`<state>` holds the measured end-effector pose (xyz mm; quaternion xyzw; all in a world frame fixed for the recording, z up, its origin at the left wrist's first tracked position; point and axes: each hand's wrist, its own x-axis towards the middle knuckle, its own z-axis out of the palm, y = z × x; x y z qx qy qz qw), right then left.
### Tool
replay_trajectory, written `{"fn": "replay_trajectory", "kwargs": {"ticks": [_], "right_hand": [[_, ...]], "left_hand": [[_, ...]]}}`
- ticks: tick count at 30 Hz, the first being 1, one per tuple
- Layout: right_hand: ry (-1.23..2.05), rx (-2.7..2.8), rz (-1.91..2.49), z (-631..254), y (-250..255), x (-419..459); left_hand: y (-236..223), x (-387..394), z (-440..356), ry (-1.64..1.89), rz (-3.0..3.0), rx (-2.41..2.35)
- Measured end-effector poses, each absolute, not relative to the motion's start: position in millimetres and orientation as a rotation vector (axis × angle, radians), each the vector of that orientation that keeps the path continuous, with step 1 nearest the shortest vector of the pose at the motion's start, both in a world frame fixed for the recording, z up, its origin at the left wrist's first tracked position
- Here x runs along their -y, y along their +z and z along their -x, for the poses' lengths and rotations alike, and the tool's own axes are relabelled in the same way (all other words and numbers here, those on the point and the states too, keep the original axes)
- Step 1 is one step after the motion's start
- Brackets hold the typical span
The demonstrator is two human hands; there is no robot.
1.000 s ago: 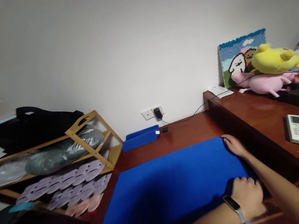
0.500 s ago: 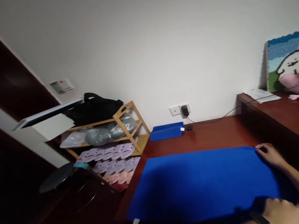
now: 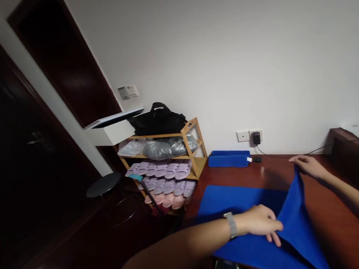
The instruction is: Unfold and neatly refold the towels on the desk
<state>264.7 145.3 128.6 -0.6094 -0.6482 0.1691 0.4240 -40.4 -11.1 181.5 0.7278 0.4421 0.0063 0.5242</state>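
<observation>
A blue cloth (image 3: 238, 196) lies spread on the dark red wooden table, its right part lifted and folded up toward the middle. My right hand (image 3: 311, 167) pinches the raised far corner, so the cloth hangs from it in a slanting fold. My left hand (image 3: 261, 221), with a metal-banded watch on its wrist, is over the cloth beside that fold. Its fingers are apart, and the fingertips touch the cloth near the crease. Part of the cloth beneath my left forearm is hidden.
Behind the cloth, a folded blue cloth (image 3: 228, 159) with a white tag lies by the wall, near a plugged-in black adapter (image 3: 256, 138). A wooden rack (image 3: 200, 167) with slippers and bags stands left, beside a round stool (image 3: 103, 185). A raised ledge (image 3: 350, 147) borders the right.
My right hand has lifted the cloth's far right corner and brought it inward, folding the right side up. My left hand has moved onto the cloth beside the fold. The view has swung left.
</observation>
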Motion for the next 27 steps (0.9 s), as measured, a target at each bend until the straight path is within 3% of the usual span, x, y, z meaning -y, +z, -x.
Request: {"fn": "replay_trajectory", "kwargs": {"ticks": [5,9,12,19,27], "right_hand": [[0.632,1.955,1.355,-90.4,152.8,-168.0],[0.685,2.191,1.274,32.8,130.6,-192.4],[0.648,2.357,1.253,96.4,98.6,-204.7],[0.484,2.562,1.324,132.9,21.9,-215.6],[0.503,2.519,1.286,122.5,33.3,-200.2]], "left_hand": [[162.6,46.6,166.2,0.436,-1.524,-1.176],[119.9,68.7,231.9,0.766,-1.553,-1.428],[81.6,73.8,268.1,0.798,-1.535,-1.701],[26.8,88.4,294.0,0.529,-1.722,-2.116],[-0.8,98.4,305.8,0.92,-1.983,-2.33]]}}
